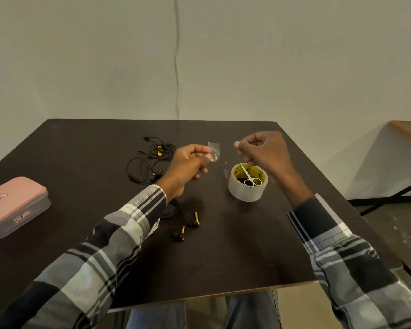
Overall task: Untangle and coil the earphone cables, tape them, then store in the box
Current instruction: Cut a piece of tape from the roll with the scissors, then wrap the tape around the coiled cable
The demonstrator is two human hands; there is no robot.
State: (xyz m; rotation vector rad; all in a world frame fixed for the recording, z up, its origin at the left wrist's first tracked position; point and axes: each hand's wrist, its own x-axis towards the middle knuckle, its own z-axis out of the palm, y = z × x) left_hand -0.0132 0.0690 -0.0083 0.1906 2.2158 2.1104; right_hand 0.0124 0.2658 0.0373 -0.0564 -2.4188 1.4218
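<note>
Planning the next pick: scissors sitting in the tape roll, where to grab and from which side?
Take the scissors by the white finger loops, coming from above on the near side. They lie tilted in the core of the tape roll, loops up at the near rim, blades pointing away toward the right hand.

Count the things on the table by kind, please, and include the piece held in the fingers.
Box with pink lid: 1
Tape roll: 1
Scissors: 1
Tangled earphone cable pile: 1
Earbuds near the left sleeve: 2
Cut tape piece, held by the left hand: 1
Total: 7
</note>
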